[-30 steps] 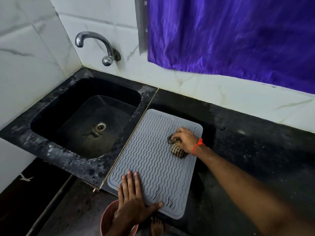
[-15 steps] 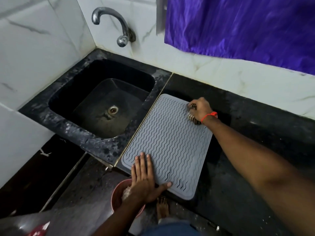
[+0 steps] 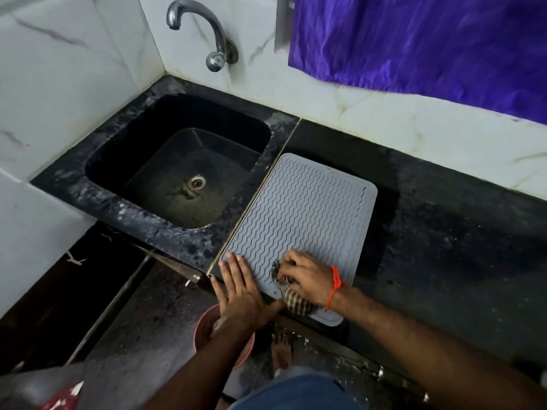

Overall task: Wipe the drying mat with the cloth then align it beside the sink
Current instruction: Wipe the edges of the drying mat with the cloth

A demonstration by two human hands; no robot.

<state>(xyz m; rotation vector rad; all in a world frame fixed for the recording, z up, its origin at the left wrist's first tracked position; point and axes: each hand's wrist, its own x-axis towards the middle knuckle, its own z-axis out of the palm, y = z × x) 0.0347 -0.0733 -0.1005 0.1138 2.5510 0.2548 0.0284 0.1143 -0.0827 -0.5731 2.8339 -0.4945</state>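
Nearest, the left hand (image 3: 240, 294) lay flat, fingers straight, pressing the near-left corner of the drying mat (image 3: 299, 214). Just beside it the right hand (image 3: 307, 279) curled round a striped cloth (image 3: 296, 301) at the mat's near edge. The mat lay on the dark counter (image 3: 444, 247) — its long axis running away from the person, left edge along the seam beside the sink (image 3: 177, 170). Bare counter stretched to the right.
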